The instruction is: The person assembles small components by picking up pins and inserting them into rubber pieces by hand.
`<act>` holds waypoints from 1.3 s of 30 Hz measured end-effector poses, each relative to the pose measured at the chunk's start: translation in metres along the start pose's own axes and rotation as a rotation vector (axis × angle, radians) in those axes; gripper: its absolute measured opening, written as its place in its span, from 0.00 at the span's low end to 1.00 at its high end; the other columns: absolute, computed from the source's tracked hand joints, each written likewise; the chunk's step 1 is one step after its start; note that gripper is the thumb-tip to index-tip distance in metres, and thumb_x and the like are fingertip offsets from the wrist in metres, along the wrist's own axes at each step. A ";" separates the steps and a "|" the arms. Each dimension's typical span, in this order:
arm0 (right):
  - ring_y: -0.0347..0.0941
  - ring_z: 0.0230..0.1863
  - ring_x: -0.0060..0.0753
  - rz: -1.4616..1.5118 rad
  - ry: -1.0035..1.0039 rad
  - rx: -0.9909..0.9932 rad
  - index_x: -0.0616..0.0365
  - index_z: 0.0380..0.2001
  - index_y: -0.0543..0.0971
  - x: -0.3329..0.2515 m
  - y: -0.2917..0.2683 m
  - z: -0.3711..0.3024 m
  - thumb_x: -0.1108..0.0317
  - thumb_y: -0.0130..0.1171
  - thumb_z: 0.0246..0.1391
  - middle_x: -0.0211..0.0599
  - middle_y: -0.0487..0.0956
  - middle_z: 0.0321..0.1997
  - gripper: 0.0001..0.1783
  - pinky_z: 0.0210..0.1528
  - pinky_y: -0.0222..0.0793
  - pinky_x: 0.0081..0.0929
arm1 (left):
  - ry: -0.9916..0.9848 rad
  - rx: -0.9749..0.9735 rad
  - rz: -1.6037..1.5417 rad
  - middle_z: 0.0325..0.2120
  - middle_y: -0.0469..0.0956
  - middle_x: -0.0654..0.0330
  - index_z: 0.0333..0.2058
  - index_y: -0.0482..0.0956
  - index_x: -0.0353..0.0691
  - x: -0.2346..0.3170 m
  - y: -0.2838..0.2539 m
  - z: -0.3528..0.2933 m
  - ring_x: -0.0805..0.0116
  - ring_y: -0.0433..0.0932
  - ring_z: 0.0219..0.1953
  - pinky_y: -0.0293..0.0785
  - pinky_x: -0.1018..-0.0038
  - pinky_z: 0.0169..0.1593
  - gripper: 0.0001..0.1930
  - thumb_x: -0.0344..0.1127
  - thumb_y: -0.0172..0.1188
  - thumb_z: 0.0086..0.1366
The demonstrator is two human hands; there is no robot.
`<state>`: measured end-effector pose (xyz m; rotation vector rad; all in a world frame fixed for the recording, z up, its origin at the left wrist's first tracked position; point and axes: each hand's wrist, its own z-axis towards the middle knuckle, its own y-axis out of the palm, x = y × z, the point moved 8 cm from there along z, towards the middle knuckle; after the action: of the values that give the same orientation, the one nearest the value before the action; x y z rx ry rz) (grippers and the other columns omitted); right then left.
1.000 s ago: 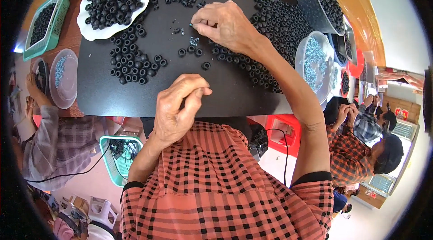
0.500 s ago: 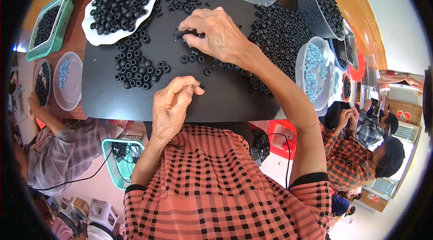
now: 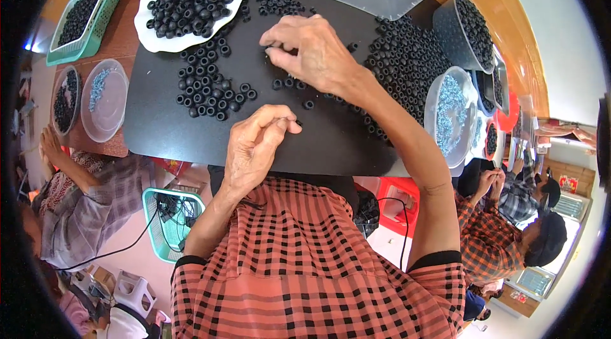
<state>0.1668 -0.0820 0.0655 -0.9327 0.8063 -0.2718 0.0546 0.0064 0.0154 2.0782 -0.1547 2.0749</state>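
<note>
Black counter (image 3: 337, 151), black beads (image 3: 210, 89) loose near a white scalloped plate (image 3: 160, 43), right hand (image 3: 312, 49) over the middle, thumb and fingers parted, left hand (image 3: 256, 145) nearer, fingers pinching a small dark piece (image 3: 300, 123).

The head camera looked from above the near side of the black table (image 3: 344, 151) and faced down — rather close to it. Its fisheye view was wide and covered also the wearer's checked shirt (image 3: 299, 256) at the table's near edge and the pale wall (image 3: 554, 33) to the table's right.
</note>
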 end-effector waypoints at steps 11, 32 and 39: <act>0.73 0.38 0.35 -0.148 -0.185 -0.056 0.56 0.35 0.79 -0.030 0.039 0.030 0.68 0.63 0.46 0.33 0.76 0.32 0.11 0.42 0.60 0.34 | 0.037 0.013 -0.028 0.26 0.78 0.65 0.38 0.76 0.35 0.001 0.000 0.000 0.86 0.63 0.20 0.61 0.84 0.23 0.07 0.27 0.49 0.66; 0.76 0.33 0.33 0.132 -0.051 0.205 0.59 0.35 0.79 -0.060 -0.011 -0.047 0.77 0.63 0.40 0.34 0.78 0.35 0.14 0.40 0.68 0.29 | 0.084 0.319 0.022 0.34 0.74 0.64 0.43 0.69 0.35 0.025 -0.030 0.009 0.82 0.70 0.37 0.67 0.84 0.40 0.08 0.23 0.54 0.65; 0.75 0.28 0.24 0.407 -0.004 0.357 0.61 0.37 0.80 -0.052 -0.024 -0.060 0.81 0.64 0.42 0.35 0.78 0.35 0.15 0.28 0.72 0.19 | -0.024 0.245 -0.267 0.35 0.75 0.63 0.43 0.72 0.34 0.009 -0.022 0.017 0.81 0.72 0.38 0.68 0.82 0.43 0.08 0.30 0.51 0.69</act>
<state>0.0910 -0.1050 0.0907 -0.4211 0.8891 -0.0532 0.0756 0.0247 0.0226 2.1190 0.3715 1.9891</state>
